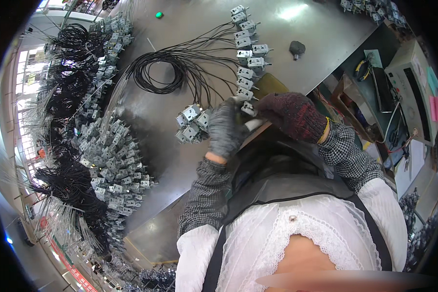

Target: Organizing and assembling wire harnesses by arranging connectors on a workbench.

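My left hand (223, 125), in a grey knitted glove, is closed at the table edge, slightly blurred. Its fingers are around a small silver metal housing (248, 109). Close on the right, my right hand (293, 116), in a dark red and black glove, has its fingers curled toward the same housing. What sits inside that grip is hidden. Beyond the hands stands a column of similar metal housings (245, 73), each with a short pin. Black cables (163, 73) run from them into a coil. Left of my left hand sits a cluster of housings (191, 122).
Large heaps of metal housings (116, 168) and bundled black cables (73, 80) line the table's left side. A dark grey lump (297, 48) lies on the metal tabletop (321, 29). At right are yellow-handled pliers (361, 70) and a beige machine (409, 87).
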Demonstrator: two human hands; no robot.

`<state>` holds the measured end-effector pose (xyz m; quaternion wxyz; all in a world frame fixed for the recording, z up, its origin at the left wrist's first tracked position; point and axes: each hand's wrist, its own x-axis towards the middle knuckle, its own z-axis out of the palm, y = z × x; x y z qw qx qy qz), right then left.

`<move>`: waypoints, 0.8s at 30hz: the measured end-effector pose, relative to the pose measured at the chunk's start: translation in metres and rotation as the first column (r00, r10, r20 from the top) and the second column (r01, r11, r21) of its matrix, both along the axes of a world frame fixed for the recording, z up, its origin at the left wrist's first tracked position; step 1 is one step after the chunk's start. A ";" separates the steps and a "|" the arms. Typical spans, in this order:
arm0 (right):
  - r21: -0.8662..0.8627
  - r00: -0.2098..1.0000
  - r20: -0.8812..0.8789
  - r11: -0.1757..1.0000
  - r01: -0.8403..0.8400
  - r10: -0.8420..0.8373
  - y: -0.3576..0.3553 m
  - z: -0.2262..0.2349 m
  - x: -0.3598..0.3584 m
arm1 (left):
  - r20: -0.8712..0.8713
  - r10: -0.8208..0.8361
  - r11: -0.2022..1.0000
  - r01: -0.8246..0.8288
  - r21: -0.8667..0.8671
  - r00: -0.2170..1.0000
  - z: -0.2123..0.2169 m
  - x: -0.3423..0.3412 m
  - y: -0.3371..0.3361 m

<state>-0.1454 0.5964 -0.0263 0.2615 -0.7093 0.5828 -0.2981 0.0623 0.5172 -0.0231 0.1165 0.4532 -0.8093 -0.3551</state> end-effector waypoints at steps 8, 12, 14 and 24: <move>-0.029 0.950 0.288 0.993 -0.117 0.120 0.008 -0.015 0.014 | 0.440 -0.047 0.884 0.242 -0.400 0.897 0.011 0.077 -0.032; 0.050 0.927 0.322 0.974 -0.221 0.193 0.012 -0.028 0.034 | 0.464 -0.077 0.940 0.219 -0.261 0.883 0.019 0.077 -0.037; 0.025 0.938 0.273 0.973 -0.231 0.215 0.013 -0.036 0.035 | 0.224 -0.097 0.964 0.147 -0.220 0.970 0.010 0.084 -0.040; 0.169 0.992 -0.035 0.979 -0.115 0.123 0.002 -0.025 0.024 | -0.604 0.332 0.936 -0.332 0.116 0.724 -0.043 0.017 0.001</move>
